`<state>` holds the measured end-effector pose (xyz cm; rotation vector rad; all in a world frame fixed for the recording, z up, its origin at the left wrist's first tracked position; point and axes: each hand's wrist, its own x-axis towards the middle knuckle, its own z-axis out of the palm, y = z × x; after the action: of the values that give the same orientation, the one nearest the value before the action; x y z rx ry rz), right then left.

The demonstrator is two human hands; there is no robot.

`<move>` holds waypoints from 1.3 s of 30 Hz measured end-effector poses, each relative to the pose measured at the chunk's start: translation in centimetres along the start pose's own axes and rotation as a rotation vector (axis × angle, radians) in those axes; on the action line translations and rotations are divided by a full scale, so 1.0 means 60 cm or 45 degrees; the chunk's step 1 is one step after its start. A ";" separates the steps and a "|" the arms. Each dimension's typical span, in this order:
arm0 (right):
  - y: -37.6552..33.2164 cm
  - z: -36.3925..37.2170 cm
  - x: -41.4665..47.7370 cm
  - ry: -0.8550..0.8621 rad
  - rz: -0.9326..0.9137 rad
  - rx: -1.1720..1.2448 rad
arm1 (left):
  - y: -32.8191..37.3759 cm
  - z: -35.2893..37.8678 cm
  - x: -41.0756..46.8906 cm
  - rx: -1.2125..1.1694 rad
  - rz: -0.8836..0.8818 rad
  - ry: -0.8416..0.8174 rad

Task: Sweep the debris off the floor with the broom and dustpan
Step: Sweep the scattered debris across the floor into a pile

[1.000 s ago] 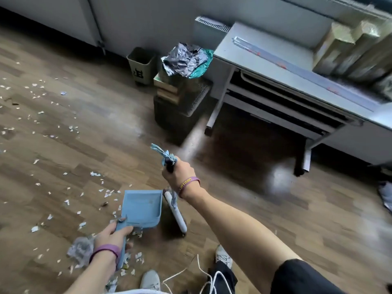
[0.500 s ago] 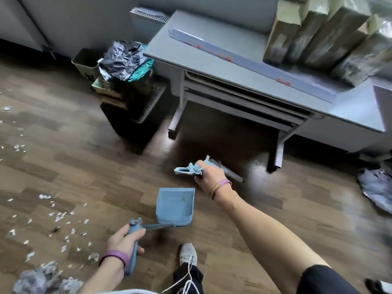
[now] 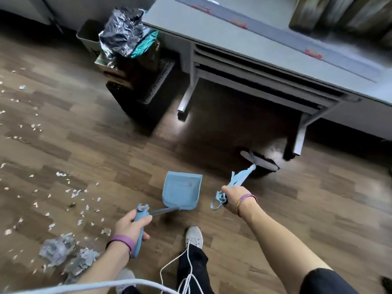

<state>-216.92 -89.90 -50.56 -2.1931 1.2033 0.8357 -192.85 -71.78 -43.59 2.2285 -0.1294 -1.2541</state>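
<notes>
My left hand [image 3: 129, 227] grips the blue handle of a blue dustpan [image 3: 182, 190], whose pan rests on the wood floor just ahead of my shoe. My right hand [image 3: 234, 197] holds the blue-wrapped handle of a broom [image 3: 259, 162]. Its white head with dark bristles reaches out to the right, near the desk leg. White paper scraps [image 3: 74, 193] lie scattered over the floor to the left. Grey crumpled debris [image 3: 63, 253] sits by my left forearm.
A grey desk [image 3: 265, 45] on metal legs stands ahead and right. A dark crate stack [image 3: 140, 85] topped with a foil bag [image 3: 123, 30] stands left of it, with a small bin [image 3: 89, 37] behind. My shoe [image 3: 194, 235] and white cords [image 3: 182, 264] are below.
The view has swung right and nearer the desk. My right hand has swung the broom head out to the right, toward the desk leg. The dustpan stays held in my left hand.
</notes>
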 end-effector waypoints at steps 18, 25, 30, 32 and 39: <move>-0.719 0.124 -0.044 0.201 -0.132 0.411 | -0.300 -0.453 0.059 -0.280 -0.044 0.144; -1.119 0.186 -0.092 0.091 -0.369 0.502 | -0.471 -0.693 0.018 -0.579 -0.183 0.298; -1.342 0.206 -0.159 0.085 -0.556 0.605 | -0.591 -0.815 -0.004 -0.741 -0.350 0.442; -1.400 0.206 -0.176 0.093 -0.606 0.598 | -0.621 -0.851 -0.016 -0.793 -0.386 0.487; -1.468 0.173 -0.197 0.182 -0.636 0.571 | -0.661 -0.928 -0.034 -1.065 -0.408 0.700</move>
<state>-148.57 -33.60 -37.76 -2.0548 0.7491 0.1832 -156.34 -14.04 -40.78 1.7671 0.8339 -0.5998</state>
